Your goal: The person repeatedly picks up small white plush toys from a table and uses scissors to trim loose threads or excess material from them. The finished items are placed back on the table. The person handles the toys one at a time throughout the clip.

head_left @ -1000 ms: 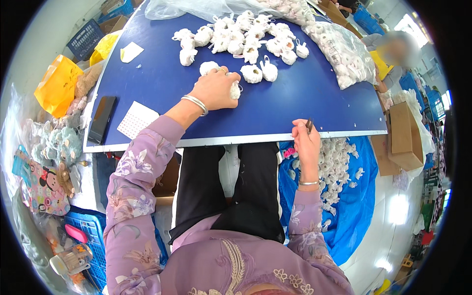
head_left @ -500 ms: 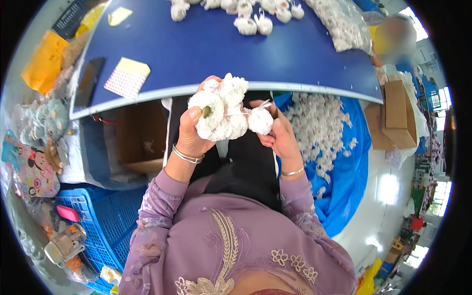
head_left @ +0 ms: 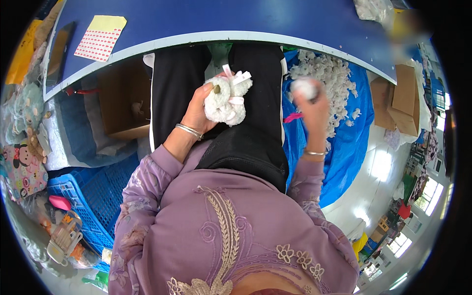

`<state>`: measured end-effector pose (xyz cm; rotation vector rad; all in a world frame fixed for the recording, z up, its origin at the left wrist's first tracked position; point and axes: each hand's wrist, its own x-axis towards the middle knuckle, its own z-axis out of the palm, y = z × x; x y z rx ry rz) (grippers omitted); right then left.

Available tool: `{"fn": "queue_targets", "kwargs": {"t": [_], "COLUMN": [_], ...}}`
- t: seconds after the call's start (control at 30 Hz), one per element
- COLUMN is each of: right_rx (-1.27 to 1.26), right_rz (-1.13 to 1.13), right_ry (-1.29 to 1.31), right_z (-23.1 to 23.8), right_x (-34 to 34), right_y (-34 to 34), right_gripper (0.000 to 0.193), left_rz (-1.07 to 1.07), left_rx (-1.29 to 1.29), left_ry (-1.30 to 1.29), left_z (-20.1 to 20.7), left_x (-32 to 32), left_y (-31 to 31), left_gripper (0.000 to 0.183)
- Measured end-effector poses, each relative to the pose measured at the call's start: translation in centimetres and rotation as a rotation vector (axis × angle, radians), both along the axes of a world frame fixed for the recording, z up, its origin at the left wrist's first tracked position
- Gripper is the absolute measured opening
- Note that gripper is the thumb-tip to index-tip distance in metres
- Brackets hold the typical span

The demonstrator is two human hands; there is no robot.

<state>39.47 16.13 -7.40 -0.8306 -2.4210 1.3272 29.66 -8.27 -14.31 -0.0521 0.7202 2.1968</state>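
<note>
My left hand (head_left: 199, 105) is closed around a bunch of white fluffy plush pieces (head_left: 227, 107), held above my lap. Pale ribbon loops stick out of the bunch, and a small olive-brown spot shows beside my thumb. Off to the right, my right hand (head_left: 314, 105) is smeared by motion, with a small round white plush piece (head_left: 305, 88) at its fingertips. It is over a blue sheet or bag (head_left: 351, 169) heaped with many small white plush pieces (head_left: 332, 73). Something bright pink and thin (head_left: 293, 117) shows beside that hand; its kind I cannot tell.
A blue table (head_left: 211, 19) with a pale edge spans the front, carrying a sheet of red-and-white stickers (head_left: 101, 39) and a dark flat object (head_left: 61, 51). Cardboard boxes (head_left: 405, 96) stand at the right. A blue plastic crate (head_left: 93, 209) sits at my lower left.
My right hand has moved away from the bunch, out to the right, with a small white plush piece. My left hand still holds the bunch. The view has tilted down toward my lap.
</note>
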Motion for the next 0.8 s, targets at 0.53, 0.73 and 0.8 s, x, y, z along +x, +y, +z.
{"fn": "queue_targets", "kwargs": {"t": [0.53,0.73,0.8], "right_rx": [-0.422,-0.4,-0.492], "right_rz": [0.279,0.211,0.162], "right_ry": [0.068,0.131,0.15], "right_z": [-0.3,-0.7,-0.9], "right_x": [-1.9,-2.3,-2.2], "right_y": [-8.0,-8.1,-7.9], "right_gripper": [0.021,0.018,0.017], "left_rz": [-0.228,-0.247,-0.25], "left_rx": [-0.014,-0.007,0.015], "left_ry": [0.145,0.175,0.168], "left_z": [-0.5,-0.3,-0.1], "left_x": [0.0,0.1,0.1], "left_y": [0.2,0.0,0.0], "left_gripper": [0.097,0.088,0.085]}}
